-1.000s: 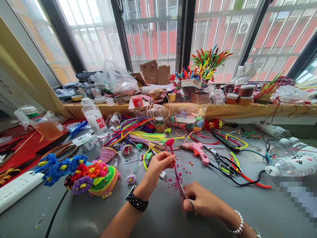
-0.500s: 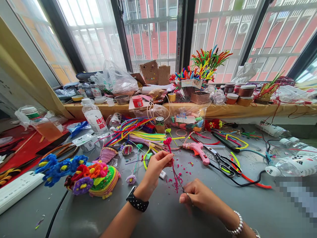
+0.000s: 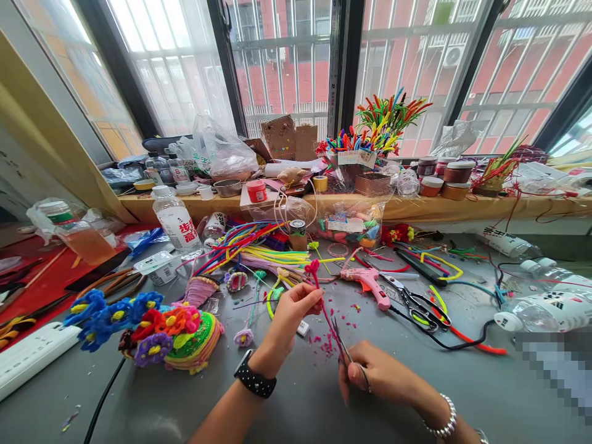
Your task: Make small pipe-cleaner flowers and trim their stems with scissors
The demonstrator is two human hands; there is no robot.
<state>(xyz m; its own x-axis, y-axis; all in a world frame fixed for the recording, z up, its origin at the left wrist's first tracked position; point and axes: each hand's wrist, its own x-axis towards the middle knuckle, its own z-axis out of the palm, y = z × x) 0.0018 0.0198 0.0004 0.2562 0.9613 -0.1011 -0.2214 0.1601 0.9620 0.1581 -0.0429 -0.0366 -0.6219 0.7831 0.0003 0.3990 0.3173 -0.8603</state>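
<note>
Between the thumb and fingers of my left hand (image 3: 298, 308) is a pink pipe cleaner flower (image 3: 312, 267), its looped head up and its stems running down to the right. My right hand (image 3: 370, 370) has its fingers in the handles of small scissors (image 3: 343, 344). The scissor blades point up and lie along the lower stems, slightly parted. Pink fuzz clippings (image 3: 327, 342) are scattered on the grey table under both hands. To the left, a ball-like piece with pipe cleaner flowers (image 3: 194, 345) rests near my left wrist.
A pink glue gun (image 3: 367, 280) and larger black-handled scissors (image 3: 419, 308) lie to the right, with a black cord. Bundled pipe cleaners (image 3: 259, 256) spread behind my hands. Water bottles (image 3: 546, 311) lie at the right; another bottle (image 3: 176, 219) stands left. A white power strip (image 3: 37, 357) sits far left.
The scissor blades have parted and moved up along the stems, and the right hand has turned slightly. The stems' lower ends have swung to the right; the left hand stays nearly in place.
</note>
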